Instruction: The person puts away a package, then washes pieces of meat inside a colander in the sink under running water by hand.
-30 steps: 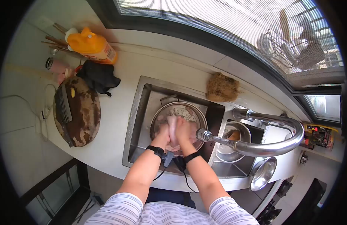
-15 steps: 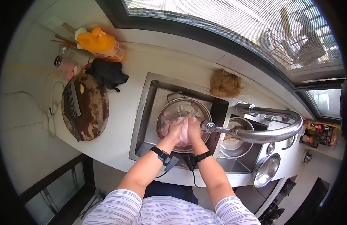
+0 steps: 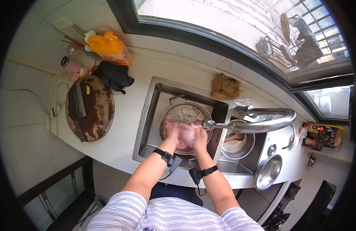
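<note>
A pale pink piece of raw meat (image 3: 186, 135) hangs between my two hands over a round metal colander (image 3: 208, 111). My left hand (image 3: 171, 131) grips its left side, and my right hand (image 3: 200, 135) has closed on the right side. The fingers are partly hidden and slightly blurred. More pink pieces lie in the colander, whose perforated bottom shows at the far side. It sits in the large steel basin of the sink (image 3: 147, 115). Just right of the meat is the faucet nozzle (image 3: 209, 124).
The curved faucet (image 3: 270, 125) arches over the smaller basin, where a metal pot (image 3: 239, 150) stands. A metal bowl (image 3: 269, 173) is at the right counter edge. To the left, a cleaver (image 3: 76, 102) lies on a round cutting board (image 3: 99, 115). A brown scrubber (image 3: 225, 86) sits behind the sink.
My hands have moved apart from their close grip, spreading the meat between them. The view has shifted slightly, and more of the pot shows now.
</note>
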Available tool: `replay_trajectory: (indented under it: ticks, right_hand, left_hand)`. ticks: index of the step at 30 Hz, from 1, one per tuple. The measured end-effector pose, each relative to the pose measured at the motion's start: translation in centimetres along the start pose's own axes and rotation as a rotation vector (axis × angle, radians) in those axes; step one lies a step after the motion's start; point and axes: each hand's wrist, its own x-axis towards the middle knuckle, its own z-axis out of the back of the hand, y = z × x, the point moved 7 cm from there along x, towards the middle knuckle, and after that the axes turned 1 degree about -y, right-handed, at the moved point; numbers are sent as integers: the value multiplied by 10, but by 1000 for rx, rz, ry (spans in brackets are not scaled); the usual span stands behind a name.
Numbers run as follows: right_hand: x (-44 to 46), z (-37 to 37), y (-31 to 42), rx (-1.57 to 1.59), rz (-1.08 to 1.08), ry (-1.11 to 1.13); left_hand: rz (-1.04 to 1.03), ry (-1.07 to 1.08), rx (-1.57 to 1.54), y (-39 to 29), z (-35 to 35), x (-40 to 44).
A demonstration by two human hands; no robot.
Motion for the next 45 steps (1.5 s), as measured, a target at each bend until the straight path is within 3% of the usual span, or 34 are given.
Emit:
replay_trajectory:
  ticks: [1,3,4,6,8,9,11,12,15,16,17,18,19,20,23,25,29,31,35,37,38,39,41,43,44,45]
  right_hand:
    - [-4,-10,6,-131,100,111]
    - [-8,-22,-26,-277,108,142]
    - [-19,-28,-19,-280,119,196]
    - [-35,-26,-8,-273,126,219]
    - [-57,-36,5,-506,401,498]
    - [-59,-30,11,-501,398,481]
    - [-60,-16,-6,-375,-84,606]
    - [-55,-3,-4,-358,-120,515]
    - [-34,43,38,-559,41,358]
    - [-21,63,61,-628,185,248]
    - [-4,88,73,-609,172,144]
    - [11,112,101,-447,251,6]
    - [26,136,130,-479,374,-103]
    - [47,163,132,-181,310,-203]
    - [84,195,183,-139,326,-320]
    - [109,203,183,66,294,-280]
    - [149,236,148,359,135,-283]
    - [131,230,151,171,77,-413]
    - [125,228,137,384,258,-401]
    - [85,221,142,51,381,-728]
    - [68,192,124,290,306,-654]
    - [50,150,119,245,247,-471]
    - [31,67,59,137,-142,-99]
    - [19,7,-1,94,-236,379]
    - [6,-5,-8,89,-435,416]
    - [13,-5,-23,92,-433,415]
  left_hand:
    - [0,7,1,-20,-11,-26]
    - [584,220,-328,-52,-53,-117]
    - [681,380,-436,-40,-48,-108]
    - [750,509,-312,-23,-31,-95]
    - [889,791,-208,-5,-18,-87]
    - [897,793,-191,-4,-17,-91]
    - [574,527,128,-20,-5,-86]
    - [394,425,139,-47,-14,-100]
    - [331,454,-108,-58,-21,-100]
    - [365,485,-182,-58,-23,-99]
    - [357,486,-181,-69,-25,-106]
    - [368,542,-216,-84,-32,-122]
    - [380,597,-250,-94,-38,-133]
    - [375,596,-247,-95,-37,-134]
    - [240,710,-166,-104,-43,-137]
    - [115,713,-14,-113,-44,-142]
    - [217,659,-63,-103,-39,-131]
    - [271,678,-195,-105,-40,-127]
    - [261,875,-176,-129,-49,-148]
    - [248,924,-187,-139,-54,-154]
    - [209,958,-178,-141,-57,-154]
    - [169,993,-169,-144,-59,-155]
    - [196,1036,-189,-144,-66,-157]
    - [224,1076,-206,-145,-68,-160]
    - [239,999,-237,-147,-64,-157]
    - [252,921,-266,-148,-62,-152]
